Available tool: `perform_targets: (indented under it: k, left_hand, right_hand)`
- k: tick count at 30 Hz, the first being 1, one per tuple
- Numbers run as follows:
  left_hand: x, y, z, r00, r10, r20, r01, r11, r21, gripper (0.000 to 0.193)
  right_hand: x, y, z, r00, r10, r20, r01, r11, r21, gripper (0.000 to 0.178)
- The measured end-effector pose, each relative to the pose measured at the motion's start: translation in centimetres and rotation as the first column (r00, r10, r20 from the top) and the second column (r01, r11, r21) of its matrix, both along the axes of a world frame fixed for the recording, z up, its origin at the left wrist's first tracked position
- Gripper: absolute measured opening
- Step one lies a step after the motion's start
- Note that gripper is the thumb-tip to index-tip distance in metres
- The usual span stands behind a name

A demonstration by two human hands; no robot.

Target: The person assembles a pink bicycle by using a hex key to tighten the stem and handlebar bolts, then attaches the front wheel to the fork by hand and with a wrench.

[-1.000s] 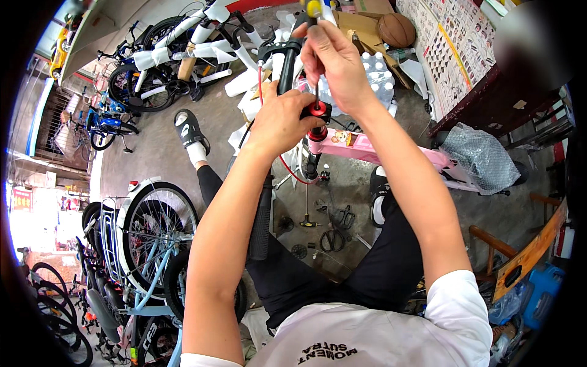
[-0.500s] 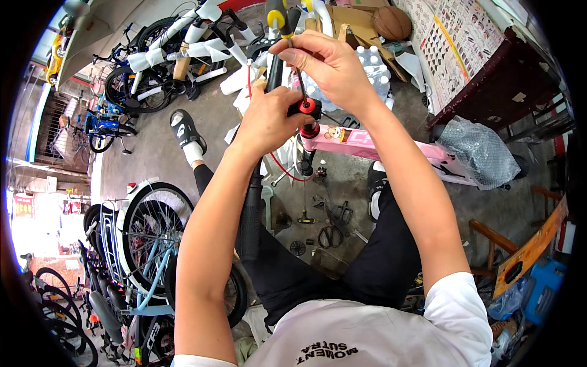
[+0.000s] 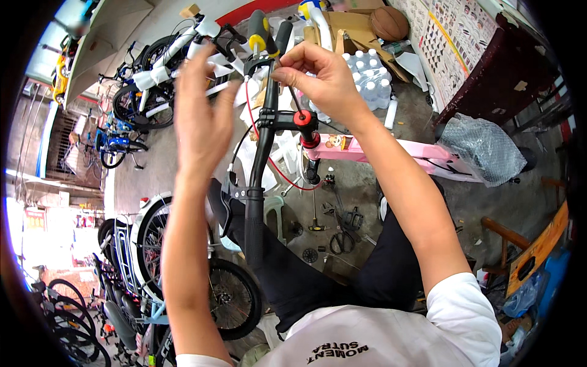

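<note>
Pink bike (image 3: 358, 150), just one, is right in front of the person, its smooth frame partly covered by clear, bubbled plastic wrap (image 3: 480, 150). I see the right hand (image 3: 327, 76) pinching the thin metal shaft of one grey-and-yellow tool (image 3: 259, 41), which slants down to one round red cap (image 3: 302, 117). The left hand (image 3: 205, 116), blurred, is spread in the air, apart from the one black handlebar (image 3: 260, 160). One round brown basketball (image 3: 389, 23) sits beside cardboard (image 3: 354, 30).

Right hand (image 3: 324, 79) pinches a long-shafted tool (image 3: 259, 27) — left hand (image 3: 205, 119) spread.
</note>
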State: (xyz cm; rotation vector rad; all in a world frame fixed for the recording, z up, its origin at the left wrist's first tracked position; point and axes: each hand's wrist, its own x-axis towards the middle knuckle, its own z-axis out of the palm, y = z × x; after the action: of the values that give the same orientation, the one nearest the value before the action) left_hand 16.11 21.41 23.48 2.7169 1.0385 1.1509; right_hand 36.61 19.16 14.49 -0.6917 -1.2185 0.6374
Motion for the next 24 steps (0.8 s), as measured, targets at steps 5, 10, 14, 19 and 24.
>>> perform_targets:
  k: [5,10,14,19,24]
  left_hand:
    - [3.7,-0.4,6.5,0.839,-0.277,-0.468,0.430,0.865,0.258,0.059]
    - [5.8,0.1,9.5,0.799,-0.222,-0.559,0.461,0.823,0.332,0.036]
    - [7.3,-1.1,8.3,0.890,0.090,-0.446,0.034,0.964,0.263,0.029]
    - [7.1,-0.1,8.9,0.981,-0.003,0.193,0.184,0.326,-0.927,0.040]
    - [6.2,-1.7,3.5,0.739,0.025,0.673,0.643,0.269,-0.717,0.039]
  right_hand:
    - [0.8,-0.5,-0.3,0.997,0.065,-0.032,-0.066,0.997,-0.027,0.015]
    - [0.9,-0.5,-0.4,0.989,0.105,-0.104,-0.107,0.994,-0.015,0.015]
    - [0.3,-1.6,0.3,0.994,0.109,-0.020,-0.109,0.994,-0.029,0.017]
    - [1.4,-2.1,-0.1,0.987,0.032,0.159,-0.035,0.999,0.011,0.013]
    - [2.3,-2.1,-0.5,0.995,0.018,0.103,-0.016,1.000,-0.019,0.018]
